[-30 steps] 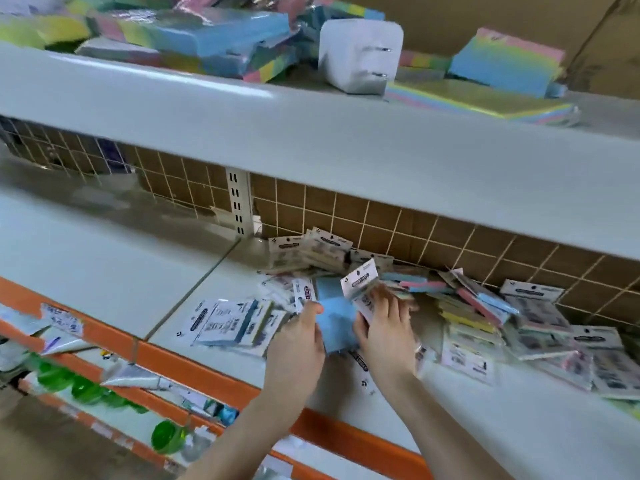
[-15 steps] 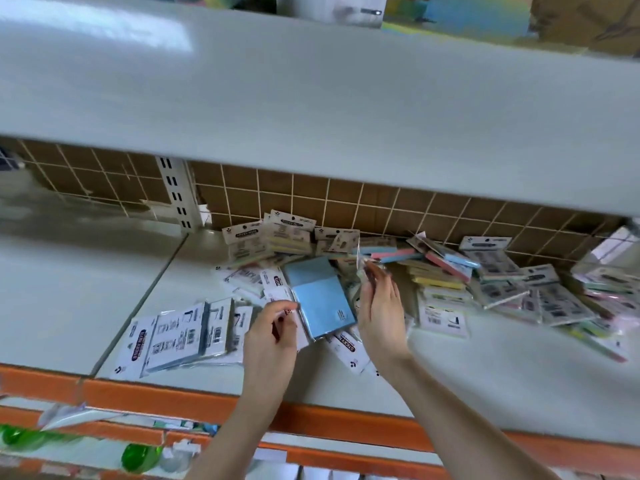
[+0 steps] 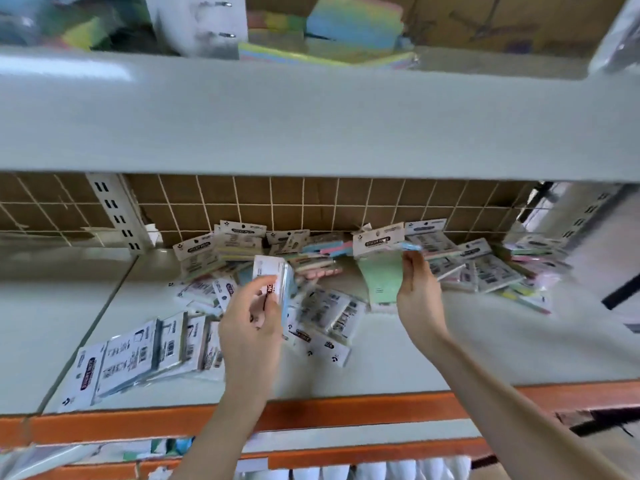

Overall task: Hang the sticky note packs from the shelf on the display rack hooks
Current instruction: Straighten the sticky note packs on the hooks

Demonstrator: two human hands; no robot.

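Several sticky note packs lie strewn over the grey shelf under a brown wire-grid back. My left hand grips a blue pack with a white header card, lifted off the shelf and turned nearly edge-on. My right hand pinches a green pack by its right side, raised above the pile with its white header card up. A loose fan of packs lies at the shelf's front left. No display rack hooks are in view.
A grey upper shelf overhangs the work area, loaded with coloured pads and a white box. An orange price rail runs along the shelf's front edge. A slotted upright stands at the back left.
My left hand has picked up the blue pack and turned it upright. My right hand moved right and lifted a green pack from the pile. The view tilted upward.
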